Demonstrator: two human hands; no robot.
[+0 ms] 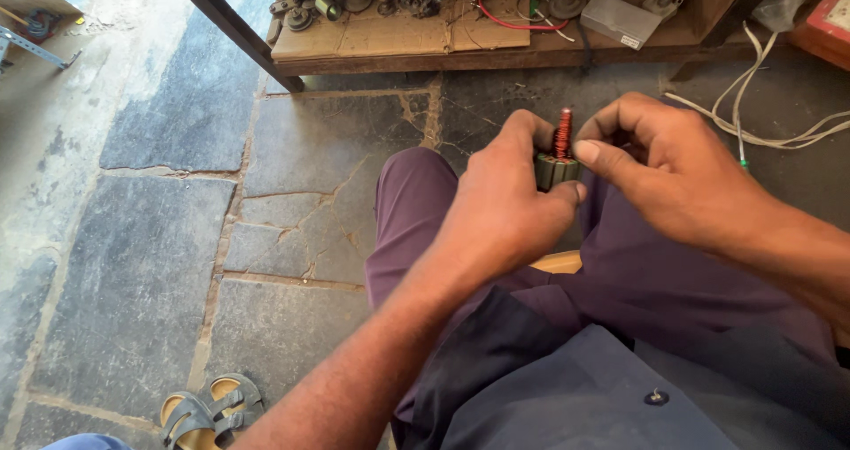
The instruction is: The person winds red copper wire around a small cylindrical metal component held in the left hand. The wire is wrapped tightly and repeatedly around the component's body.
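My left hand (505, 207) grips a small grey slotted motor core (554, 170) from below and behind, above my knee. A coil of red-brown copper wire (563, 133) stands up out of the core's top. My right hand (660, 162) comes in from the right, its thumb pressed on the core's upper edge and its fingers curled around the copper coil. I sit with purple trousers (416, 211) and a dark blue shirt (567, 388) below the hands.
A low wooden bench (496, 52) at the top carries cardboard, several metal motor parts, red wire and a grey box (620, 18). White cable (753, 105) trails over the cracked stone floor (177, 238) at right. A grey sandal (208, 410) lies at bottom left.
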